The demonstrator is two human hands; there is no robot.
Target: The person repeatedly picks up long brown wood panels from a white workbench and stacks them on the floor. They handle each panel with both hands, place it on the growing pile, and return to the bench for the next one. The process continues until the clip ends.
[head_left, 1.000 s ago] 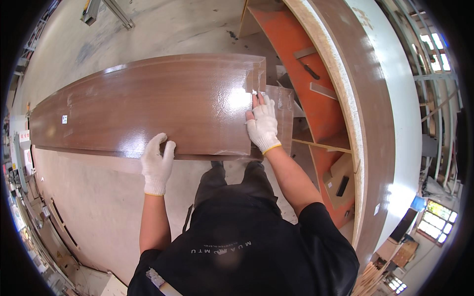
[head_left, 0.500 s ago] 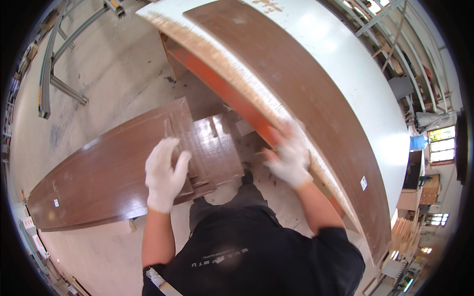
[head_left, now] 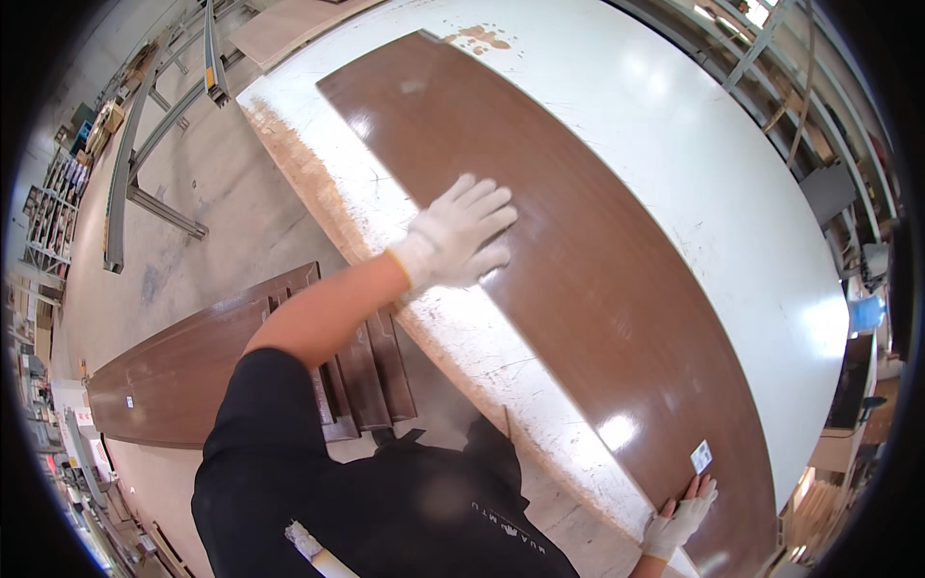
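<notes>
A long brown wood-grain panel (head_left: 578, 260) lies on the white worktable (head_left: 694, 183), near its worn front edge. My left hand (head_left: 458, 231), in a white glove, is spread over the panel's upper surface, its fingers apart and slightly blurred. Whether the palm presses on the panel cannot be made out. Low on the right, my right hand (head_left: 682, 515) has its fingers stretched out on the panel next to a small white label (head_left: 700, 457). Some of its fingertips are bare beyond the glove. Neither hand grips anything.
More brown panels (head_left: 183, 376) are stacked to my left, below table height. Metal rails on a frame (head_left: 145, 164) stand at the far left. The table's front edge (head_left: 318, 197) has chipped, bare wood. Shelving (head_left: 819, 106) lines the far right.
I have turned toward the table. My left hand has swung from above the stacked panels onto the panel on the table. My right hand has moved to that panel's near right part.
</notes>
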